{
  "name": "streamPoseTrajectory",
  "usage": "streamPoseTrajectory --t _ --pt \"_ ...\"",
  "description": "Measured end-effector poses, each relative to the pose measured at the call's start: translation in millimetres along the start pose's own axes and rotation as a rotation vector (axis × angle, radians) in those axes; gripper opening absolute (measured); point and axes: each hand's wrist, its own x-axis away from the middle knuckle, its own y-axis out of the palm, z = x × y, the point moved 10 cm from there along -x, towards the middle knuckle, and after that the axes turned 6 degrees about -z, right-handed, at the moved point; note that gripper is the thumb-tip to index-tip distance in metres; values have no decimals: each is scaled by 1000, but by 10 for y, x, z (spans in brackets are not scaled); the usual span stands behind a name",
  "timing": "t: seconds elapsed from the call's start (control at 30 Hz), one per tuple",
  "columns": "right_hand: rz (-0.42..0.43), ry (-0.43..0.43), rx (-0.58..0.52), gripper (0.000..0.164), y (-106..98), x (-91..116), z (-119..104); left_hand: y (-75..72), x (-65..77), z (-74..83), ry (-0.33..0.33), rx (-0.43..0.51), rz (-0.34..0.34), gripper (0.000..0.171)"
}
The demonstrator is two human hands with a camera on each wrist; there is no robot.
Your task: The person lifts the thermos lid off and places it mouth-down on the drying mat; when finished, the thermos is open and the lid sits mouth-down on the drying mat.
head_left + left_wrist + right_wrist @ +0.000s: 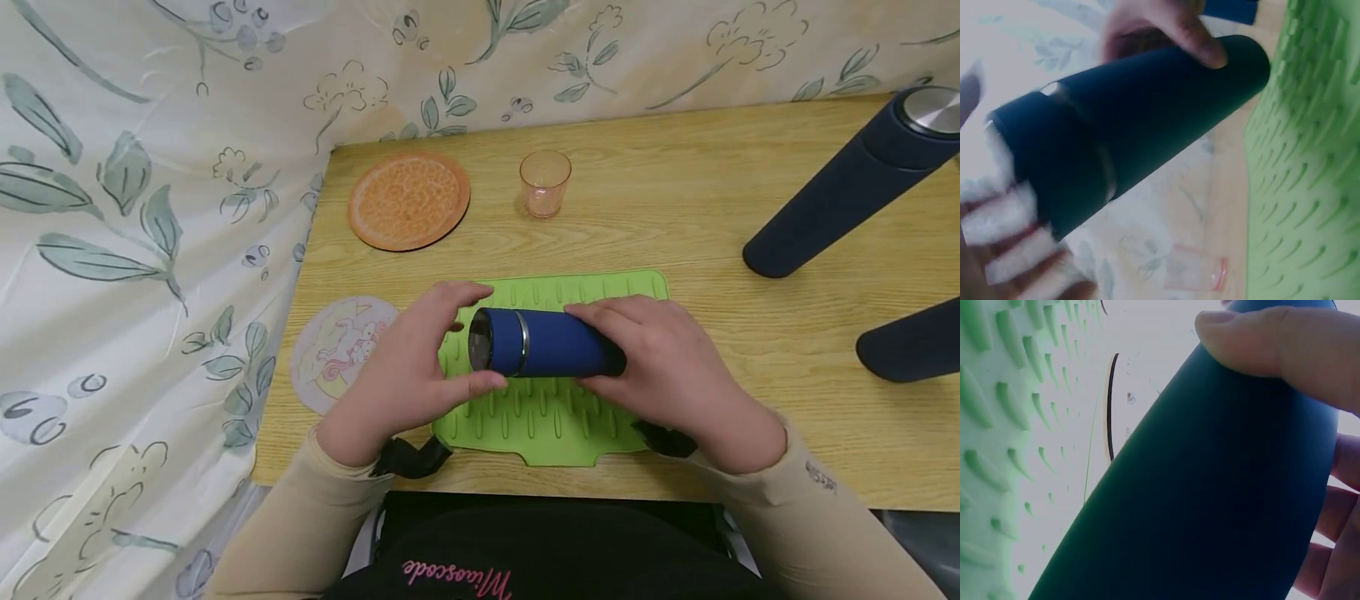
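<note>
A dark blue thermos bottle (558, 343) with a silver ring near its lid (501, 342) lies sideways above the green mat in the head view. My right hand (663, 367) grips its base end; in the right wrist view the thumb (1260, 340) lies along one side and the fingers curl behind the bottle. Around the lid end my left hand (416, 367) is spread, thumb and fingers apart. Its fingers (1016, 244) are blurred beside the lid in the left wrist view, so contact is unclear. The palm side of the right hand is hidden.
The bumpy green mat (555, 433) lies on the wooden table (675, 217). An orange round mat (408, 200), a pink tumbler (545, 185) and a patterned round mat (330, 350) are around it. Two dark bottles, one tall (840, 192) and one partly cut off (911, 342), stand at right.
</note>
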Motion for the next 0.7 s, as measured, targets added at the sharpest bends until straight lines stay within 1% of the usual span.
streamPoseTrajectory --t 0.07,0.1,0.13,0.17,0.2,0.23,0.27,0.37,0.43,0.47,0.5,0.53,0.57,0.67,0.7 --pt "-2 3 2 85 0 -3 36 26 -1 85 109 -6 -20 81" --pt "-2 2 2 85 -1 -5 52 38 0 127 159 -13 -28 80" --pt "-1 1 4 84 -1 -6 67 52 0 155 194 -20 -35 76" --pt "-1 -1 7 84 -2 -7 79 61 -6 167 207 -20 -37 72" --pt "0 -5 6 84 -1 -9 90 66 -17 164 202 -12 -34 69" --pt "1 -7 6 84 -2 -9 85 63 -20 144 182 -2 -30 66" --pt "3 -9 6 83 -3 -7 78 58 -27 113 146 11 -23 64" --pt "6 -20 9 83 -4 -3 50 34 -38 -17 -2 51 5 62" --pt "4 -22 11 83 -3 -1 36 23 -31 -95 -85 45 18 65" --pt "1 -20 12 83 -2 -1 32 18 -26 -117 -106 36 22 70" --pt "-1 -18 14 84 -2 -1 30 14 -20 -127 -110 28 24 75" --pt "-2 -15 15 84 -4 -2 30 9 -15 -117 -92 26 24 78" --pt "-3 -11 17 84 -6 -3 32 8 -10 -94 -58 27 20 81" --pt "-5 -1 23 84 -16 -3 39 23 16 10 81 25 -8 87" --pt "-4 0 27 84 -20 -2 40 33 24 43 123 23 -18 86"
